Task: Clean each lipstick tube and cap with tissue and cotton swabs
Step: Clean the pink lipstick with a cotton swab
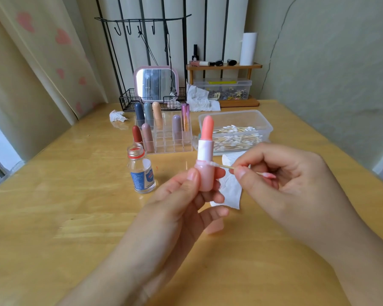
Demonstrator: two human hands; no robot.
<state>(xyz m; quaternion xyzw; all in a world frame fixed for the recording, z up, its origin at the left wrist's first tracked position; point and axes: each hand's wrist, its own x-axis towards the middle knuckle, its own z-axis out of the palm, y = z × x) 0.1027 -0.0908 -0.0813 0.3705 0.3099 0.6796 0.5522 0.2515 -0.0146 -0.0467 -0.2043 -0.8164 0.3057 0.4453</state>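
1. The left hand (184, 195) holds an uncapped pink lipstick tube (205, 160) upright above the surface (75, 206), its grip pinching the tube's lower barrel between thumb and fingers.
2. The right hand (281, 173) pinches a cotton swab (221, 166) by its stick; the swab's white tip touches the tube at the seam between the white collar and the pink base.
3. A flat tissue (230, 193) lies on the surface just behind and right of the tube.
4. An open small glass bottle (140, 171) stands left of the tube.
5. A clear organizer (164, 138) with several capped lipsticks stands behind the tube.
6. A clear box of cotton swabs (237, 129) sits behind the tube, to its right.
7. A pink object, perhaps the cap (215, 226), stands on the surface below the tube, partly hidden by the fingers.
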